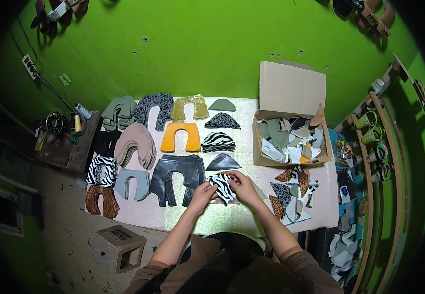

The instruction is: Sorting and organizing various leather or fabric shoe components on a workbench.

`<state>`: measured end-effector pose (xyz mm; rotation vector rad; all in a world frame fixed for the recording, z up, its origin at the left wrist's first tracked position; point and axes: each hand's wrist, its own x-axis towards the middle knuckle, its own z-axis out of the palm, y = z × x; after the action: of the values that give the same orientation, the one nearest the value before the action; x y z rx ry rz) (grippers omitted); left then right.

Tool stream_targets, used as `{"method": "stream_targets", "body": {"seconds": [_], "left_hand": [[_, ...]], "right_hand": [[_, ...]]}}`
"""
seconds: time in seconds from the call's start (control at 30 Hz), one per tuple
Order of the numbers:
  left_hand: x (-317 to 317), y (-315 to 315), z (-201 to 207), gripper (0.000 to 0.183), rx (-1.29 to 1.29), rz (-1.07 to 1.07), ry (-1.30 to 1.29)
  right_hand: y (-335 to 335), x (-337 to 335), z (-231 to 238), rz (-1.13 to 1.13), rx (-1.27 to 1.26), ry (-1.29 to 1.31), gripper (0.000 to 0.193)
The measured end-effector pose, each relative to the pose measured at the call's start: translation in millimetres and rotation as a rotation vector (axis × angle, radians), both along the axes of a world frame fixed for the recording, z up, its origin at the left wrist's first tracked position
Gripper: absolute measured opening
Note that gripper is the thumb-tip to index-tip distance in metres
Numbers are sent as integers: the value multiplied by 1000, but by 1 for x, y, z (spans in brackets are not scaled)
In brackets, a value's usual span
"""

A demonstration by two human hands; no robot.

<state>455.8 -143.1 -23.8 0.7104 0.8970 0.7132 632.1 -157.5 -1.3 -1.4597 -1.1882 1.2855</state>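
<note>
— What is in the grip of the hands?

— The left hand and the right hand both pinch one small zebra-striped fabric piece, low over the near part of the pale bench.

— And around it?

— Just behind lies a dark grey triangular piece, to the left a black leather U-shaped cut. To the right stands an open cardboard box of scraps.

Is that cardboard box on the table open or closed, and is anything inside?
Open. The cardboard box has its flap standing up behind it, and mixed cut scraps fill it nearly to the rim.
</note>
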Motion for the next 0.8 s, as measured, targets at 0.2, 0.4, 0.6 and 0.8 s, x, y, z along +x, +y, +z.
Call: {"method": "stream_targets", "body": {"seconds": [0.2, 0.4, 0.6, 0.8], "left_hand": [[4, 7, 0, 20, -23, 35, -112], [5, 17, 7, 26, -48, 64, -157], [7, 35, 19, 46, -43, 119, -200], [-5, 82, 15, 57, 424, 96, 67]], "right_hand": [[12, -6, 2, 11, 206, -278, 29], [21, -9, 4, 121, 278, -415, 36], [35, -7, 24, 282, 340, -569, 55], [90, 8, 48, 314, 385, -717, 58]]}}
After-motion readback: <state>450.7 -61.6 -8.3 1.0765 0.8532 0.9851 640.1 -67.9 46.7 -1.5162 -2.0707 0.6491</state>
